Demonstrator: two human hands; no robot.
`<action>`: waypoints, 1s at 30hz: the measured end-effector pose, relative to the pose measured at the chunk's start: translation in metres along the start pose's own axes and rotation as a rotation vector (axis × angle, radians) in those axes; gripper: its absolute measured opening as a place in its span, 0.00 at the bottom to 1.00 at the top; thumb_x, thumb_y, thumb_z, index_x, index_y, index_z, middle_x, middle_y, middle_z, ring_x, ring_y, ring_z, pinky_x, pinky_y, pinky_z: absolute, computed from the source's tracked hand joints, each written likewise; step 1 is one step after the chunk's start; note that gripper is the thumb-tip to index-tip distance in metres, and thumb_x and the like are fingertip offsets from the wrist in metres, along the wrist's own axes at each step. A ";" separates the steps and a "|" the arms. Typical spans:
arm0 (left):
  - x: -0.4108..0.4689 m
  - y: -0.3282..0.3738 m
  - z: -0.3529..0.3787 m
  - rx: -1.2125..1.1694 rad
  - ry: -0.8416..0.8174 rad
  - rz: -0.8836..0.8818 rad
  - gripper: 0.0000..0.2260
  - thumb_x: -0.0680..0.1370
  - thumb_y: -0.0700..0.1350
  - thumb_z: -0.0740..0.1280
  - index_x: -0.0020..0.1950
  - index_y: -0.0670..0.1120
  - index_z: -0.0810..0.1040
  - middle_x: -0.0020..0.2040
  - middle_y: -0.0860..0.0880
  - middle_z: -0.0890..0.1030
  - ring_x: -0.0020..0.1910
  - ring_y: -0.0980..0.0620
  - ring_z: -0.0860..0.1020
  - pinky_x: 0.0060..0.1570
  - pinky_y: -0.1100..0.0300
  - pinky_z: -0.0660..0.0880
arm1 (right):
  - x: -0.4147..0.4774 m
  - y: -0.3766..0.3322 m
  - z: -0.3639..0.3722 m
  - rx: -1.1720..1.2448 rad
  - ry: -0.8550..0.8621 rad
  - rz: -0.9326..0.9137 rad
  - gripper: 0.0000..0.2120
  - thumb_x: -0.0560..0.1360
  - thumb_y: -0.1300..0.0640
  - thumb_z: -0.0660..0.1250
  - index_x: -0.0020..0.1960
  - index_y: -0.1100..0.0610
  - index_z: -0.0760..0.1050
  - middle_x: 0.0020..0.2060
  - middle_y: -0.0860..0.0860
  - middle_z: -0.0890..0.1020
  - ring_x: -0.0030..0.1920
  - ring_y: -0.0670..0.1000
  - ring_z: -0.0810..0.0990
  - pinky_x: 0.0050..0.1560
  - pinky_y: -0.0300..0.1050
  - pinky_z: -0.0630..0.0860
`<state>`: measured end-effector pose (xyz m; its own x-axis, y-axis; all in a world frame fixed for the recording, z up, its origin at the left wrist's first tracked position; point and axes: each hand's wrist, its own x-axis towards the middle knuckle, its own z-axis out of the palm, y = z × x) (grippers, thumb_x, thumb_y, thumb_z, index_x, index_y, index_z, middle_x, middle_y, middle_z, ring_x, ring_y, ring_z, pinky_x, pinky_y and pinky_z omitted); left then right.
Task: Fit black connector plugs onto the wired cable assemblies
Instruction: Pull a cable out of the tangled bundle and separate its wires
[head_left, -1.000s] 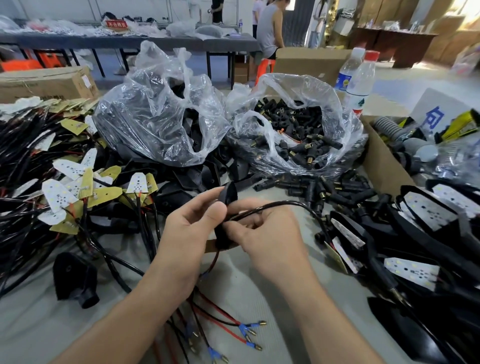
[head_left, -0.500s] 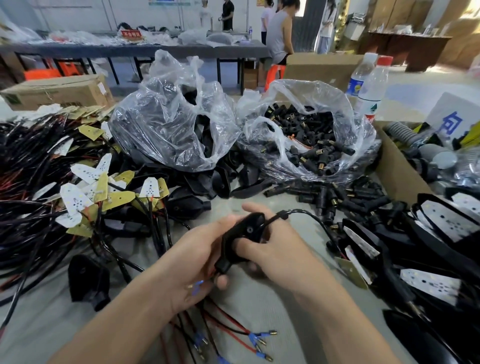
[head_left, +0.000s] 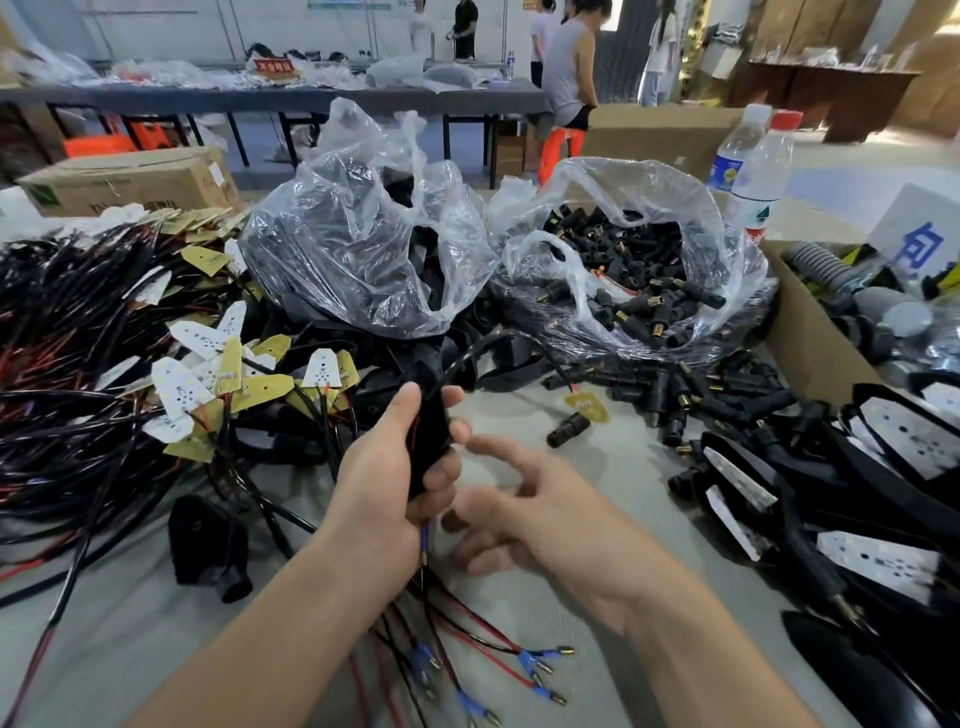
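A long grey table (head_left: 260, 98) is set before the pale back wall (head_left: 234, 26), with people (head_left: 571, 73) standing by it. An orange stool (head_left: 558, 148) is seen nearby, a dark wooden desk (head_left: 841, 98) at right, the floor (head_left: 857, 171) brightly lit.

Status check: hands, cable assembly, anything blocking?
Left-hand grip holds cable assembly. Right-hand grip open, empty, beside it. Loose black plug on table ahead, nothing between.

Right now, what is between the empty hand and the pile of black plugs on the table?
In the head view, one stray black plug and a yellow board lie between the right hand and the plug pile.
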<state>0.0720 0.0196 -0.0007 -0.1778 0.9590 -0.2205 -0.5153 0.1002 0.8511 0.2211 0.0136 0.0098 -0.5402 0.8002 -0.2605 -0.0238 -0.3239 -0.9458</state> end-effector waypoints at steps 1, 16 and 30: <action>0.000 0.001 0.000 -0.006 0.013 0.016 0.16 0.85 0.53 0.58 0.58 0.45 0.81 0.44 0.46 0.80 0.27 0.54 0.68 0.17 0.63 0.62 | 0.000 0.002 0.005 -0.057 -0.021 0.011 0.25 0.73 0.58 0.75 0.69 0.52 0.75 0.40 0.56 0.87 0.37 0.56 0.84 0.37 0.46 0.82; -0.002 0.024 0.009 -0.317 0.004 -0.020 0.10 0.81 0.34 0.58 0.53 0.40 0.79 0.42 0.43 0.81 0.34 0.51 0.77 0.31 0.64 0.74 | -0.004 -0.006 0.001 -0.504 -0.074 -0.013 0.06 0.67 0.59 0.70 0.32 0.56 0.81 0.26 0.55 0.81 0.23 0.49 0.70 0.28 0.38 0.67; 0.018 0.050 -0.022 -0.369 0.115 0.038 0.10 0.84 0.47 0.64 0.48 0.43 0.80 0.38 0.49 0.79 0.31 0.56 0.76 0.31 0.67 0.76 | -0.039 -0.029 -0.057 -0.667 -0.292 0.311 0.07 0.65 0.62 0.72 0.30 0.54 0.77 0.23 0.49 0.73 0.22 0.44 0.69 0.24 0.34 0.61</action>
<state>0.0244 0.0358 0.0268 -0.2843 0.9222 -0.2622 -0.7698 -0.0566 0.6358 0.2911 0.0203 0.0366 -0.6405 0.5276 -0.5580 0.6239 -0.0662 -0.7787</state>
